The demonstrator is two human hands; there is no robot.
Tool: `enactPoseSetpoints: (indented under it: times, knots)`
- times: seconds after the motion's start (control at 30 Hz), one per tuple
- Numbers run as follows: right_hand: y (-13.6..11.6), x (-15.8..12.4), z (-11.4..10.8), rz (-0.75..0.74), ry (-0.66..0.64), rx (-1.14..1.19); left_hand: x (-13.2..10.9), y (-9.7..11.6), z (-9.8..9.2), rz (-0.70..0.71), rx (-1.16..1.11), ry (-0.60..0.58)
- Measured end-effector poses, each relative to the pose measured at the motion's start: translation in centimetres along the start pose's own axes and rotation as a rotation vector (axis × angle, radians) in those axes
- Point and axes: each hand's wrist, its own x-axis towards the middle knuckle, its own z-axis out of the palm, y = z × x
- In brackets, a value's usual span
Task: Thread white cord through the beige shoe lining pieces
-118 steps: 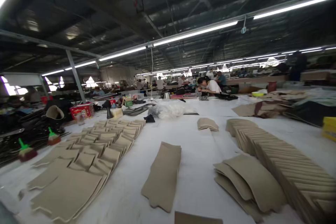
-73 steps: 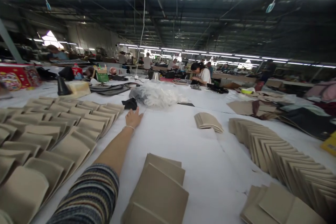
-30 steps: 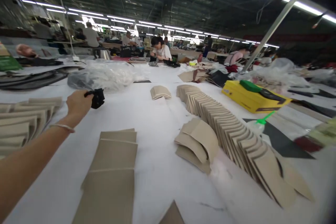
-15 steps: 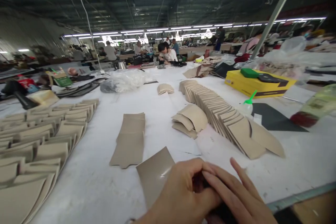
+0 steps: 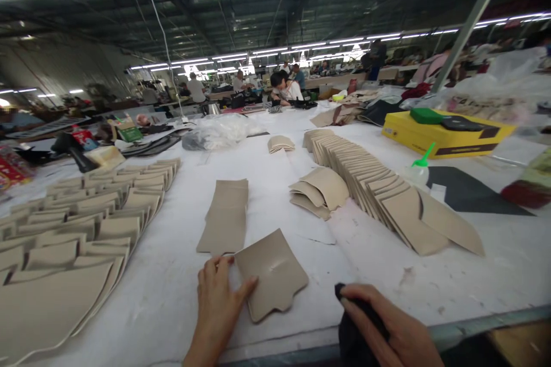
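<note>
A beige leather-like panel point(image 5: 275, 275), with a notched lower edge, lies on the white table in front of me. My left hand point(image 5: 221, 298) holds it by its left side, thumb on top and fingertips along the upper left corner. To the right, near the table's front edge, my right hand point(image 5: 387, 321) is closed around a dark black object point(image 5: 357, 335) with a small blunt tip; its kind I cannot make out. Just beyond my left hand lies a short overlapping row of similar panels point(image 5: 226, 212).
Rows of stacked beige pieces point(image 5: 142, 200) cover the left side. A long fanned row of curved pieces point(image 5: 365, 178) runs at right, beside a small loose pile point(image 5: 321, 189). Behind stand a yellow box point(image 5: 447, 135) and a bottle with green nozzle point(image 5: 419, 172). People work farther back.
My hands, together before, have come apart. The left has moved left to the panel's side, and the right has drawn away rightward with the black object. The panel is now more fully visible.
</note>
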Motion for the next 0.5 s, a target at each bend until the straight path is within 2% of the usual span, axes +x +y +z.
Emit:
enactPoseSetpoints:
  times: [0.07, 0.1, 0.2, 0.37, 0.5]
  knots:
    - [0.6, 1.9, 0.3, -0.041, 0.1, -0.152, 0.2, 1.0, 0.7, -0.034, -0.048, -0.011]
    - [1.0, 2.8, 0.7, -0.057, 0.105, -0.231, 0.2, 1.5, 0.9, -0.043, -0.076, -0.018]
    - [2.0, 4.0, 1.4, -0.078, 0.002, -0.443, 0.2, 2.3, 0.6, -0.028, -0.197, -0.09]
    - [2.2, 2.1, 0.7, -0.163, -0.185, -0.553, -0.7, 2.6, 0.2, -0.051, -0.546, -0.279]
    - [2.3, 0.2, 0.7, -0.271, -0.2, -0.564, -1.9, 3.2, -0.1, -0.282, -1.121, -0.321]
